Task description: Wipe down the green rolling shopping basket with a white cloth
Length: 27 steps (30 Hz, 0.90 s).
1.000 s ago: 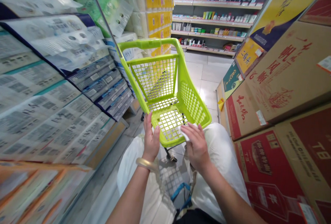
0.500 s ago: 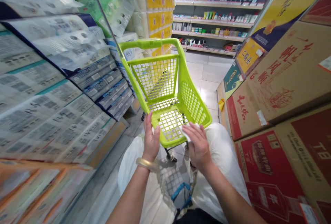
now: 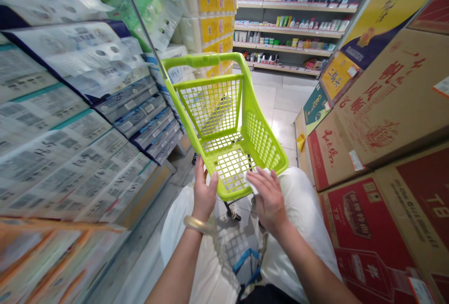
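Aisle (image 3: pixel 287 96), green cart (image 3: pixel 247 84), right hand (image 3: pixel 271 199) holding cloth (image 3: pixel 250 185)

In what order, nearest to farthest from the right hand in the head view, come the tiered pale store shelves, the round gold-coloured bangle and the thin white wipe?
1. Thin white wipe: under the right hand.
2. Gold-coloured bangle: around the left hand's wrist.
3. Pale store shelves: far back.

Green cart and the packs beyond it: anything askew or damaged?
No damage shows on the green cart. Odd: to its upper left, a loose wrapper flap juts out at the green pack, while the yellow packs beside it look neatly stacked.
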Available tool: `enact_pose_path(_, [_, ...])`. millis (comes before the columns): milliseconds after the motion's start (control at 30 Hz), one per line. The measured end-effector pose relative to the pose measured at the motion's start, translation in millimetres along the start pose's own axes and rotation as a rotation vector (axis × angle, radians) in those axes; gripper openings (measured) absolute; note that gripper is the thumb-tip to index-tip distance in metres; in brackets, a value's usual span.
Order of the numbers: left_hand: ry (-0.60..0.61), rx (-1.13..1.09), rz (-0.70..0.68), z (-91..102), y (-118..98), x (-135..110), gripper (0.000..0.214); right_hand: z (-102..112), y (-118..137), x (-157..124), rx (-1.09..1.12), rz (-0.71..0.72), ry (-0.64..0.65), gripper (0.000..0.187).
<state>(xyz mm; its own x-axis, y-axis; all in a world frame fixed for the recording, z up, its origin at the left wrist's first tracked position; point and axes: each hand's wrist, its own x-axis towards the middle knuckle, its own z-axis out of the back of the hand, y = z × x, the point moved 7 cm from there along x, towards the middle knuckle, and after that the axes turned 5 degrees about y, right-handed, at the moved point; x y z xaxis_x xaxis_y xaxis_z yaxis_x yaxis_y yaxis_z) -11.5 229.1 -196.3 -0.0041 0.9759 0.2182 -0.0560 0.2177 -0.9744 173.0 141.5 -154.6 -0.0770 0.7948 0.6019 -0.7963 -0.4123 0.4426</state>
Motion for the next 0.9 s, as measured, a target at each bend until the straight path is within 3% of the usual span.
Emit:
enact_pose_path(67, [-0.004, 0.008, -0.022, 0.7, -4, 1, 0.067, 15, -27, 0, -0.037, -0.097, -0.095, 0.048])
enact_pose_path(133, [-0.008, 0.013, -0.034, 0.7, -7, 1, 0.064, 22, -37, -1, -0.047, -0.158, -0.159, 0.047])
enact_pose_path(200, [-0.006, 0.017, -0.031, 0.6, -8, 2, 0.063, 16, -25, -1, -0.023, -0.132, -0.129, 0.048])
enact_pose_path(300, [0.007, 0.037, -0.025, 2.0, -10, 4, 0.061, -6, 11, -1, 0.038, 0.028, 0.032, 0.052])
enact_pose_path(367, [0.02, 0.049, -0.026, 4.2, -11, 5, 0.061, -11, 21, -2, 0.053, 0.089, 0.076, 0.053])
enact_pose_path(600, [0.044, -0.013, 0.019, 17.3, -9, 13, 0.064, 23, -36, 2, -0.056, -0.092, -0.132, 0.048])
enact_pose_path(667, [0.049, -0.061, 0.041, 20.3, -6, 16, 0.068, 22, -29, 0, -0.048, -0.09, -0.124, 0.048])
enact_pose_path(800, [0.043, -0.23, 0.16, 26.2, 4, 24, 0.077, 0, 8, -5, 0.005, 0.033, 0.036, 0.052])
enact_pose_path(900, [-0.088, -0.29, 0.231, 39.3, 9, 22, 0.077, -2, 12, -6, 0.014, 0.071, 0.069, 0.053])
